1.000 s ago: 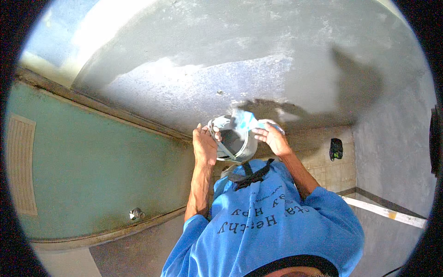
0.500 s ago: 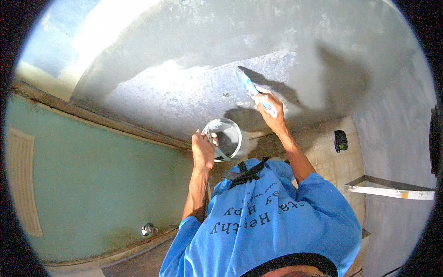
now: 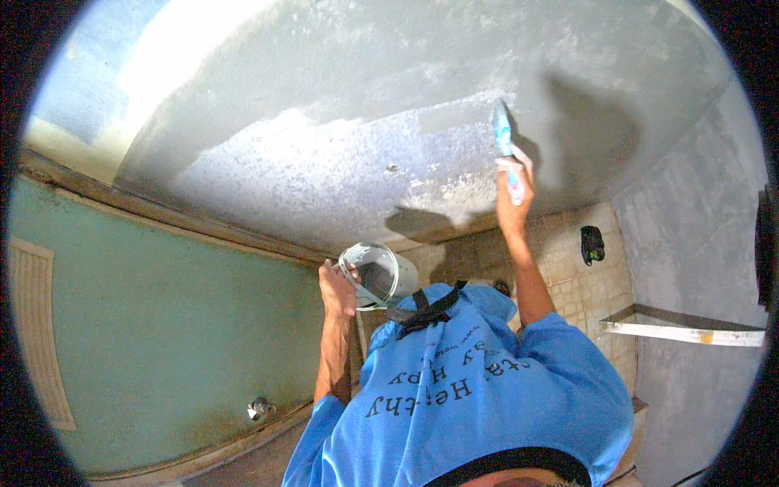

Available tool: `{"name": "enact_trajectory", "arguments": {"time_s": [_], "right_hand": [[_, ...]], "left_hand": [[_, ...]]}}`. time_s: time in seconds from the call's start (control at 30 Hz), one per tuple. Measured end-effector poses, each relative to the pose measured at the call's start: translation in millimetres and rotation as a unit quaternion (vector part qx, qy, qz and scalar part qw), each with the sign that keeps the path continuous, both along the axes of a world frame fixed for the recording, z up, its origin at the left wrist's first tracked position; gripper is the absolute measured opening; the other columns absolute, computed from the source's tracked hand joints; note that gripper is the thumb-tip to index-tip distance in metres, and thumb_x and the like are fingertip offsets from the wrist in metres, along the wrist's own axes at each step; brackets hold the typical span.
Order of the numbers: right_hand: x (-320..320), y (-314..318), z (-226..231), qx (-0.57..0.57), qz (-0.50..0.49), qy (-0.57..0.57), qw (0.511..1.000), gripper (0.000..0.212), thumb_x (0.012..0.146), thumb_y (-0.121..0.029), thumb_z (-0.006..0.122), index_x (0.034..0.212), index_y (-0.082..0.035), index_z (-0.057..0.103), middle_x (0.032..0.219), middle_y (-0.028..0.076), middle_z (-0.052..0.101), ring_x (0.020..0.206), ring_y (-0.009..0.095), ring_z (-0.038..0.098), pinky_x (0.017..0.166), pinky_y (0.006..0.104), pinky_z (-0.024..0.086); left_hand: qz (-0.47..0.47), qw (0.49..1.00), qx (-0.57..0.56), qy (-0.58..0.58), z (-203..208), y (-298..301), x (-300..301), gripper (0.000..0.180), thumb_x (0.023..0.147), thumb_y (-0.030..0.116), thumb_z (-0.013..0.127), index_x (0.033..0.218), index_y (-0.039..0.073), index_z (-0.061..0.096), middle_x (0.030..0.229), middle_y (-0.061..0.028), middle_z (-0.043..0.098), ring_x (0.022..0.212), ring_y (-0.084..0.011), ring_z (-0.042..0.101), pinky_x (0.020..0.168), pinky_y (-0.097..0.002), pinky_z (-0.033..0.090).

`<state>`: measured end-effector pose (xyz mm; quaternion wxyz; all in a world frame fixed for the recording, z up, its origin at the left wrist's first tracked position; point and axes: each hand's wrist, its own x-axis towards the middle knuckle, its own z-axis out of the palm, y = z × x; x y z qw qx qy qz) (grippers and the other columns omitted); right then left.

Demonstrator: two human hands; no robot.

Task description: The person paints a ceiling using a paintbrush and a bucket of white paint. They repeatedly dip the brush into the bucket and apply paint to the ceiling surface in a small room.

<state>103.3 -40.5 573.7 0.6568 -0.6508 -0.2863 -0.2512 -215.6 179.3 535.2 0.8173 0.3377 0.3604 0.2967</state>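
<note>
My right hand [image 3: 516, 191] is closed around the handle of a paintbrush [image 3: 502, 134] with a light blue ferrule area. The bristles point up and touch the wall [image 3: 357, 69], or lie very near it, at the right end of a paler, speckled patch [image 3: 316, 166]. Darker grey coating surrounds that patch. Lower down, my left hand [image 3: 337, 286] grips the rim of a whitish plastic bucket [image 3: 405, 276]. The bucket is tilted so its mouth shows, with grey liquid inside.
On the left runs a green wall [image 3: 162, 325] with a metal fitting [image 3: 260, 407] low on it. Pale floor tiles [image 3: 568, 276] hold a black plastic bag [image 3: 592, 245]. A white-edged ledge [image 3: 686, 331] juts out at the right, beside a grey side wall [image 3: 690, 219].
The brush has swept right along the patch's upper edge and turned more upright, leaving a darker grey strip behind. My left hand and the bucket have come down and slightly left.
</note>
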Motion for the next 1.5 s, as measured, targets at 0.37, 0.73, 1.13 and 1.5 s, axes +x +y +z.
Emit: {"name": "enact_trajectory", "arguments": {"time_s": [0.37, 0.73, 1.13, 1.5], "right_hand": [[-104, 117, -5, -0.048, 0.103, -0.102, 0.988, 0.025, 0.069, 0.007, 0.06, 0.09, -0.006, 0.061, 0.119, 0.021, 0.05, 0.11, 0.038, 0.05, 0.093, 0.0439, 0.042], [-130, 120, 15, -0.055, 0.23, -0.114, 0.965, 0.023, 0.07, 0.007, 0.06, 0.088, -0.008, 0.058, 0.12, 0.018, 0.051, 0.111, 0.036, 0.05, 0.091, 0.0412, 0.044], [0, -35, 16, -0.015, -0.038, -0.063, 0.997, 0.015, 0.076, 0.011, 0.056, 0.082, -0.003, 0.058, 0.117, 0.011, 0.058, 0.105, 0.022, 0.056, 0.088, 0.0304, 0.042], [-10, 20, -3, -0.049, -0.074, -0.071, 0.994, 0.019, 0.071, 0.004, 0.056, 0.085, -0.008, 0.061, 0.119, 0.017, 0.052, 0.116, 0.036, 0.048, 0.098, 0.0421, 0.038]], "left_hand": [[0.024, 0.999, 0.022, -0.021, -14, -2, -34, 0.043, 0.095, 0.042, 0.034, 0.099, 0.002, 0.049, 0.081, -0.0109, 0.056, 0.069, -0.0227, 0.051, 0.065, -0.0361, 0.041], [0.053, 0.998, 0.009, -0.017, 0, -16, -56, 0.044, 0.094, 0.044, 0.035, 0.099, 0.002, 0.049, 0.081, -0.0103, 0.055, 0.069, -0.0221, 0.05, 0.066, -0.0357, 0.04], [0.101, 0.995, 0.011, 0.022, 7, -21, -49, 0.047, 0.093, 0.045, 0.036, 0.098, 0.001, 0.049, 0.082, -0.0095, 0.056, 0.071, -0.0217, 0.05, 0.066, -0.0365, 0.04], [0.037, 0.999, 0.007, 0.014, -17, -4, -47, 0.045, 0.094, 0.043, 0.035, 0.096, 0.0, 0.05, 0.079, -0.0101, 0.056, 0.069, -0.0225, 0.049, 0.066, -0.0365, 0.039]]}}
